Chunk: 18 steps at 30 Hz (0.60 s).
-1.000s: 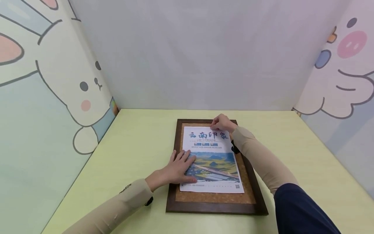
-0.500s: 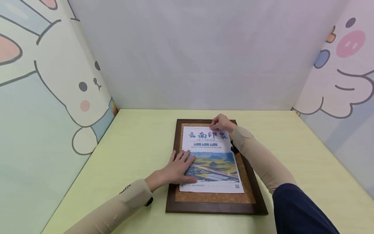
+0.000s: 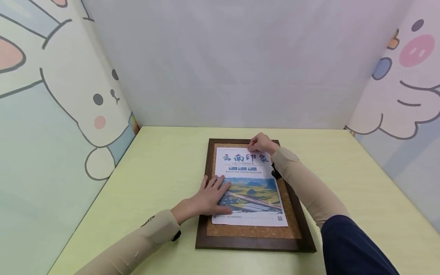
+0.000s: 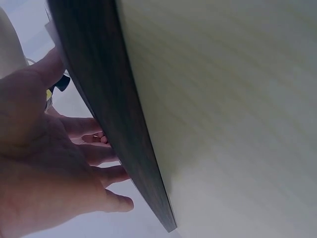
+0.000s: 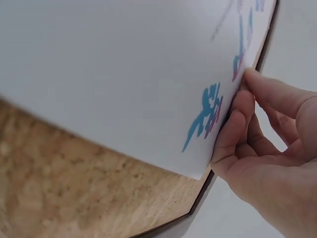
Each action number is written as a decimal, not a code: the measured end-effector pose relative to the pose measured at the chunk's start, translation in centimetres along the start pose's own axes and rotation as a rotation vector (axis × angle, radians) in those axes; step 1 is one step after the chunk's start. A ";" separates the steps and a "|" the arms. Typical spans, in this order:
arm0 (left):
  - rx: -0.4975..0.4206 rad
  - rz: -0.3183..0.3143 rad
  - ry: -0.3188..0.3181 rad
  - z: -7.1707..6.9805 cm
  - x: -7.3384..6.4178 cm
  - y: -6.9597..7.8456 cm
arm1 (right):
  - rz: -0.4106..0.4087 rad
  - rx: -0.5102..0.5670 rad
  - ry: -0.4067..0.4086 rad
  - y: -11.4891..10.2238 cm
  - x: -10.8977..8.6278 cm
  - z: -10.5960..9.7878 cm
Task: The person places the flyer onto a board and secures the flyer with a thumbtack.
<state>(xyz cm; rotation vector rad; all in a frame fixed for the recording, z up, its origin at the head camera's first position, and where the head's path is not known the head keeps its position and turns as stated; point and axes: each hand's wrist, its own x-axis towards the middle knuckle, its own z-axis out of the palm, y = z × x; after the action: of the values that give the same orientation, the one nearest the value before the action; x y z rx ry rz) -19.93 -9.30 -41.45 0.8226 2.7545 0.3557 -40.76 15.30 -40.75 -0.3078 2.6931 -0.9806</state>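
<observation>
A printed poster (image 3: 252, 194), with blue Chinese lettering above a landscape picture, lies on a corkboard (image 3: 254, 231) with a dark brown wooden frame. My left hand (image 3: 207, 199) rests spread on the poster's left edge, thumb near the lower part of the picture. In the left wrist view its fingers (image 4: 79, 127) reach over the frame's side. At the top edge my right hand (image 3: 262, 144) pinches with curled fingers. The right wrist view has thumb and forefinger meeting at the poster's edge beside the lettering; anything small between the tips is hidden.
The board lies on a pale yellow-green table (image 3: 165, 164). Behind stands a plain light wall (image 3: 237, 68); side panels carry a cartoon rabbit (image 3: 89, 99) and a cartoon figure with a pink cheek (image 3: 405, 76). Bare cork shows around the poster.
Both hands keep their places on the poster, and board and poster stay put between them. Only the head view shifts slightly.
</observation>
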 end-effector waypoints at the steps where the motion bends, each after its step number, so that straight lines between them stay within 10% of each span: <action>1: -0.004 0.002 0.000 0.0 0.0 0.0 | 0.007 0.006 0.001 0.0 0.0 0.0; 18: -0.021 0.008 -0.008 -0.1 0.0 -0.2 | 0.029 -0.015 -0.011 -0.2 0.4 0.0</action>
<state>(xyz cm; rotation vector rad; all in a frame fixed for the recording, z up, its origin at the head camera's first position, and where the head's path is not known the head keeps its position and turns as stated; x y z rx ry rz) -20.05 -9.52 -41.40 0.8281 2.7359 0.3812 -41.11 15.00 -40.67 -0.2761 2.6887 -0.9478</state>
